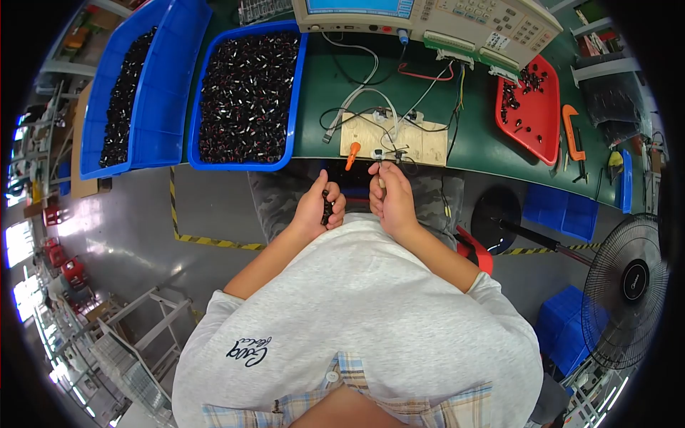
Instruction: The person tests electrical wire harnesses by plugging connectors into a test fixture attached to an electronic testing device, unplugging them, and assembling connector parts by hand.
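My left hand (pixel 314 205) is closed around several small black components (pixel 327 208), held in front of my shirt just off the table's front edge. To its right, my right hand (pixel 394 198) has thumb and fingers pinched together at the edge of a wooden board (pixel 429 148). Whatever sits between those fingertips is too small to make out. Just beyond them, a small fixture (pixel 378 153) with dark leads is on the board. An orange-handled tool (pixel 352 155) sticks out at the board's left front corner.
A blue bin (pixel 294 107) full of small black parts stands left of the board, with another blue bin (pixel 160 93) beyond it. At the back is a bench test instrument (pixel 492 32) with cables. A red tray (pixel 531 128), an orange clamp (pixel 572 135) and a fan (pixel 628 285) are on the right.
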`<state>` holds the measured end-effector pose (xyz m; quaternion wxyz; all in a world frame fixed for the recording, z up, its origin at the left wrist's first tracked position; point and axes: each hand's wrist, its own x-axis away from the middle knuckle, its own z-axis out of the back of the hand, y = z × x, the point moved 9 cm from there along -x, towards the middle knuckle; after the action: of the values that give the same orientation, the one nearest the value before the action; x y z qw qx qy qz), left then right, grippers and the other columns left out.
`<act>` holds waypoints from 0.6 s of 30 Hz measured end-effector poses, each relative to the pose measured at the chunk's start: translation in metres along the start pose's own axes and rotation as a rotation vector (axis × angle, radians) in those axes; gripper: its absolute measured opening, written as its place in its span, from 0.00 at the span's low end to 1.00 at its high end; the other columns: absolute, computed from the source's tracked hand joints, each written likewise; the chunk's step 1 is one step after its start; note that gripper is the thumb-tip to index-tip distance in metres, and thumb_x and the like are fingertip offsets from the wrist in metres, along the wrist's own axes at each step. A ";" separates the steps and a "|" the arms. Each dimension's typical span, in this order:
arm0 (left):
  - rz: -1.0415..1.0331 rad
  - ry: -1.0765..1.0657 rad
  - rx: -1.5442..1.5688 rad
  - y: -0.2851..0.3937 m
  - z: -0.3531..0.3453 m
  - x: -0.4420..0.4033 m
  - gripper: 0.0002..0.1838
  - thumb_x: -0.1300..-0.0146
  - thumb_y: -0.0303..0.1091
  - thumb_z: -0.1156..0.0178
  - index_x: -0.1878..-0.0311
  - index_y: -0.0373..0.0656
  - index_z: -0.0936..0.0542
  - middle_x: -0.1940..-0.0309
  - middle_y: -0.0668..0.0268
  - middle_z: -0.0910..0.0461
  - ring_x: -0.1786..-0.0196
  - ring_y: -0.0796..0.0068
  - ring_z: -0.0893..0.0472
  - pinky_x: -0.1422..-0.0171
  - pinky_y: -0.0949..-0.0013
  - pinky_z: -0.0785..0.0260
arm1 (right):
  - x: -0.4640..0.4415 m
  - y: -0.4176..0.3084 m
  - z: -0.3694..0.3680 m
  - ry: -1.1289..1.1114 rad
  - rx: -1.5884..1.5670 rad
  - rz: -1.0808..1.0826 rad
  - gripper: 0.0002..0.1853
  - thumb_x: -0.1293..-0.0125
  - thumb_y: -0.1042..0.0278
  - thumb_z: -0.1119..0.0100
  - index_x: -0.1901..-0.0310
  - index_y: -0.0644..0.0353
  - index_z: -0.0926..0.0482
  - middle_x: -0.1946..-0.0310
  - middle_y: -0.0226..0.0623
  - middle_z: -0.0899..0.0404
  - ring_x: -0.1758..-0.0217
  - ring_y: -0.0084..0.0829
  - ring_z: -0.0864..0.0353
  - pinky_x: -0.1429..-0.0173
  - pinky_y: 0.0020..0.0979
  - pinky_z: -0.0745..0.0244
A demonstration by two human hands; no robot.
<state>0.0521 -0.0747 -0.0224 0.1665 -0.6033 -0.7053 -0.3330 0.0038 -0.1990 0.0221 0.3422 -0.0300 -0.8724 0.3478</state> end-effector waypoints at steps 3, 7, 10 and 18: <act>0.007 0.055 -0.011 0.002 0.002 -0.001 0.27 0.21 0.59 0.56 0.72 0.49 0.35 0.82 0.67 0.34 0.87 0.75 0.37 0.84 0.71 0.47 | -0.002 0.002 0.000 0.003 0.012 0.002 0.10 0.21 0.59 0.56 0.53 0.55 0.29 0.79 0.23 0.38 0.85 0.16 0.44 0.83 0.22 0.50; 0.017 0.116 -0.045 0.003 0.006 -0.002 0.24 0.22 0.59 0.52 0.68 0.51 0.32 0.83 0.70 0.35 0.87 0.75 0.37 0.83 0.70 0.46 | -0.008 0.004 0.006 0.023 0.009 0.044 0.10 0.21 0.59 0.55 0.53 0.55 0.29 0.80 0.23 0.38 0.85 0.16 0.45 0.83 0.22 0.50; -0.004 0.103 -0.050 0.004 0.007 -0.002 0.24 0.22 0.59 0.51 0.68 0.51 0.31 0.83 0.71 0.36 0.86 0.77 0.38 0.83 0.70 0.46 | -0.007 0.001 0.005 0.009 0.054 0.079 0.09 0.22 0.60 0.55 0.54 0.55 0.29 0.80 0.23 0.38 0.85 0.16 0.45 0.83 0.22 0.50; 0.006 0.098 0.015 0.004 0.012 -0.002 0.28 0.24 0.64 0.54 0.70 0.50 0.35 0.82 0.69 0.36 0.86 0.76 0.38 0.83 0.71 0.48 | -0.007 0.003 0.002 0.028 0.012 0.020 0.09 0.22 0.59 0.55 0.54 0.55 0.29 0.80 0.24 0.38 0.86 0.17 0.45 0.83 0.23 0.50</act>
<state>0.0581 -0.0680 -0.0312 0.2065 -0.5872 -0.6969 -0.3562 0.0074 -0.2001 0.0146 0.3509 -0.0415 -0.8651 0.3560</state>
